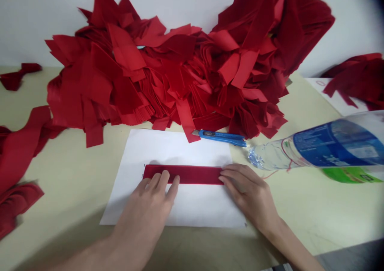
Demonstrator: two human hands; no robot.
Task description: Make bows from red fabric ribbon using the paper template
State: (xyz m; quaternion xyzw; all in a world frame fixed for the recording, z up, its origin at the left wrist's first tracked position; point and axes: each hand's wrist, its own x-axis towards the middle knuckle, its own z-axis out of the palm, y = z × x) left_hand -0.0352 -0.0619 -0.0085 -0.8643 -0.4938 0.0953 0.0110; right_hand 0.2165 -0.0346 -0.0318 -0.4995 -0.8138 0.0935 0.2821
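Note:
A dark red velvet fabric strip (195, 175) lies flat and lengthwise across a white sheet of paper (207, 209), which has small black marks by the strip's left end. My left hand (151, 205) rests on the left part of the strip, its fingers bent down onto the cloth and the thumb apart from them. At the strip's right end, my right hand (249, 187) has thumb and fingertips closed on the cloth edge. A blue utility knife (223, 136) lies beyond the paper's far edge, touching a red strip there.
A large heap of red fabric strips (168, 75) stands against the wall behind the paper. More red strips (25, 143) lie at the left. On the right a clear bottle with a blue label (336, 141) lies on its side. Red cloth (360, 79) covers another sheet at far right.

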